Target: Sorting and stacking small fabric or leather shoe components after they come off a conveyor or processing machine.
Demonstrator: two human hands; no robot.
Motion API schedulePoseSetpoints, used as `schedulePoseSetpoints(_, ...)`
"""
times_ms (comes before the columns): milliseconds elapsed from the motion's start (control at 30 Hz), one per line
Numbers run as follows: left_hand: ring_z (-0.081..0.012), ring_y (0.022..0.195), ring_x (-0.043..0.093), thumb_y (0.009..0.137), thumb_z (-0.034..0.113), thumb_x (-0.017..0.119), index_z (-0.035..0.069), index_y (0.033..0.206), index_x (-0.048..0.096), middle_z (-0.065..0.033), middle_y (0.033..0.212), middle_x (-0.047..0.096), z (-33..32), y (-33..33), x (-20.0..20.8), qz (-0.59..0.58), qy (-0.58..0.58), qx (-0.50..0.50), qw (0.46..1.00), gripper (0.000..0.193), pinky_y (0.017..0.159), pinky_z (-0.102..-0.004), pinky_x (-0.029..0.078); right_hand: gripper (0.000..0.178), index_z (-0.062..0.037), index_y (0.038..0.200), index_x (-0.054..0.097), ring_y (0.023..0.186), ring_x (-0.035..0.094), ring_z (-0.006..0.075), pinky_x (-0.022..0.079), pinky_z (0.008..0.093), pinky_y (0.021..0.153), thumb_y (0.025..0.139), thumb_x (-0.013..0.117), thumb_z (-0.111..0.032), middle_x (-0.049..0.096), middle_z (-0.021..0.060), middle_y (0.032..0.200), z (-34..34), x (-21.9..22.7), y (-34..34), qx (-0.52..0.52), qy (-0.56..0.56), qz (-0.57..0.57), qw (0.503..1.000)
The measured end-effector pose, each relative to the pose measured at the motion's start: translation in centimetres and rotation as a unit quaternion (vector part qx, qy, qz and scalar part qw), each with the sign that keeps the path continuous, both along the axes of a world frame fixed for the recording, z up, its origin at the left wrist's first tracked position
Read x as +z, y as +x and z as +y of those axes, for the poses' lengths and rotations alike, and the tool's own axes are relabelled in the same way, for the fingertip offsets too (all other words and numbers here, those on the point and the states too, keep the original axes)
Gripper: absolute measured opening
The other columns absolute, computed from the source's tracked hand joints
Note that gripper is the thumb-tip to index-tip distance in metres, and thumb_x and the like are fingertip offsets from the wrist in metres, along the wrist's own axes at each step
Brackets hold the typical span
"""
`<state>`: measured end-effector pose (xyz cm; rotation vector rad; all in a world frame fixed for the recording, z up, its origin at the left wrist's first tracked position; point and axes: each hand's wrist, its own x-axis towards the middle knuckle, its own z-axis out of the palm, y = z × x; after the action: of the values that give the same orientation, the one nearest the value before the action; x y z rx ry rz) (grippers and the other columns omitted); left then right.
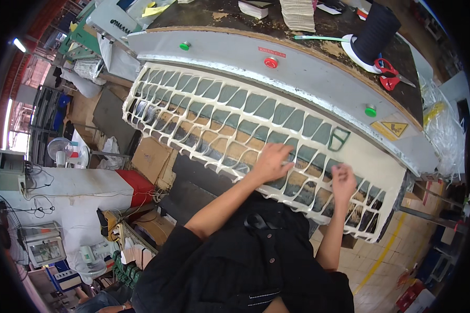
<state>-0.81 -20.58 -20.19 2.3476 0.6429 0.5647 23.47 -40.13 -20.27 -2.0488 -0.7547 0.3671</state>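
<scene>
A cream sheet (214,126), punched through with rows of rounded cut-outs, lies across the bed of a grey machine. Its thin strips form a net, and a green and worn brown surface shows through the holes. My left hand (270,163) rests over the middle of the sheet, thumb and fingers apart, close to the strips. Further right, my right hand (343,181) is above the sheet with its fingers curled in. Whether a strip is between them is too small to make out. A small dark green cutting die (339,140) lies on the uncut right part of the sheet.
The machine's beam (219,52) runs behind the sheet, with a red button (270,63) and green buttons. On its top are a black thread cone (376,31), red-handled scissors (387,75) and stacked cut pieces (298,14). Cardboard (150,159) stands at left.
</scene>
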Motion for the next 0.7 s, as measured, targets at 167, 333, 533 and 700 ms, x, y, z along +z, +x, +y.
schedulePoseSetpoints(167, -0.0441, 0.157, 0.034, 0.091, 0.05, 0.077, 0.001, 0.16, 0.044, -0.0259, 0.166, 0.042, -1.1, 10.3, -2.9, 0.039, 0.034, -0.091, 0.995, 0.091, 0.13, -0.0571, 0.025, 0.077, -0.0057, 0.151, 0.055, 0.098, 0.072, 0.0409, 0.06, 0.048, 0.087, 0.089, 0.085, -0.04, 0.061, 0.0275, 0.134, 10.1, -0.1, 6.4, -0.026, -0.137, -0.184, 0.973)
schedulePoseSetpoints(333, -0.0422, 0.164, 0.023, 0.094, 0.067, 0.065, 0.002, 0.168, 0.032, -0.0233, 0.177, 0.026, -1.9, 11.8, -4.1, 0.1, 0.063, -0.117, 0.986, 0.104, 0.134, -0.059, 0.014, 0.078, -0.0112, 0.149, 0.059, 0.113, 0.068, 0.0511, 0.059, 0.0527, 0.099, 0.082, 0.087, -0.037, 0.053, 0.0332, 0.134, 11.6, 0.7, 7.7, 0.064, -0.241, -0.143, 0.958)
schedulePoseSetpoints(533, -0.0395, 0.164, 0.026, 0.097, 0.063, 0.064, 0.003, 0.168, 0.033, -0.0214, 0.176, 0.029, -0.6, 11.9, -3.6, 0.134, 0.071, -0.123, 0.981, 0.098, 0.133, -0.0589, 0.017, 0.073, -0.0138, 0.141, 0.065, 0.106, 0.069, 0.0491, 0.06, 0.0526, 0.095, 0.078, 0.089, -0.039, 0.058, 0.0285, 0.123, 12.3, -0.7, 8.0, 0.038, -0.199, -0.177, 0.963)
schedulePoseSetpoints(700, -0.0396, 0.163, 0.027, 0.098, 0.063, 0.063, 0.003, 0.167, 0.036, -0.0217, 0.176, 0.03, -0.6, 11.7, -3.8, 0.119, 0.074, -0.119, 0.983, 0.096, 0.132, -0.0592, 0.019, 0.078, -0.0095, 0.143, 0.066, 0.098, 0.072, 0.0503, 0.062, 0.0507, 0.091, 0.075, 0.089, -0.039, 0.056, 0.0295, 0.123, 12.8, 0.4, 7.7, 0.057, -0.198, -0.132, 0.97)
